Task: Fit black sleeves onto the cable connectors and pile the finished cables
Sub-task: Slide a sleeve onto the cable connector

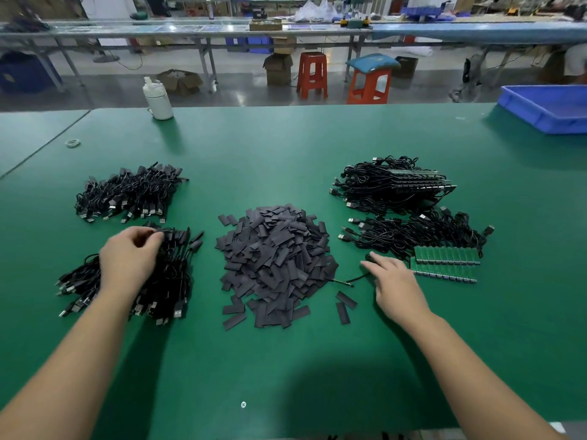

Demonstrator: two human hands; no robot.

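Head view: left hand [128,255] over the near-left finished cable pile [165,281], grip curled, pinching a cable end; contact partly hidden. Right hand [397,281], grip spread, rests at a loose cable [351,281] beside the sleeve heap [276,262] mid-surface [286,360]. Unsleeved cables [413,236] lie right; details blurred.

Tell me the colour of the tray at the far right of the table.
The tray is blue, seen best in the head view.

Two bare forearms, no sleeves in view; the left hand [128,257] and right hand [397,285] wear no gloves, rings or watch.
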